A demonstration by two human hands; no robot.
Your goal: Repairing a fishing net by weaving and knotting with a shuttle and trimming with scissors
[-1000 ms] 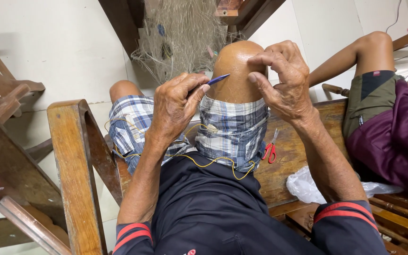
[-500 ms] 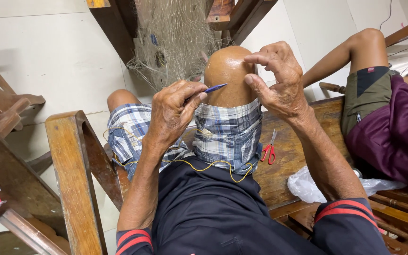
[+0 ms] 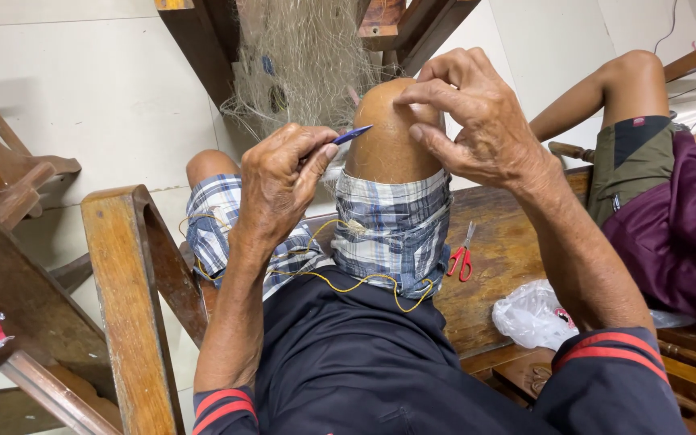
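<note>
I see the left hand (image 3: pixel 283 181) pinching a blue needle (image 3: pixel 354 134) toward the net (image 3: pixel 300 56), while right hand (image 3: pixel 477 121) fingers, half-curled, pinch fine mesh taut over the knee (image 3: pixel 388 137).

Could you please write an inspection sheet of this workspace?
Surface: brown wooden bench, worn.
Job's things: pale fine fishing net hanging beyond the raised knee; thin blue pointed tool; yellow cord across the checked shorts.
Clutter: red-handled scissors and crumpled clear plastic bag on the bench.
Grippers: left hand pinches the blue tool; right hand rests fingertips on the knee, apparently pinching net threads.
Cables: thin dark cable on the wall.
Surroundings: white tiled floor; wooden chair frames; another person's leg beside.
</note>
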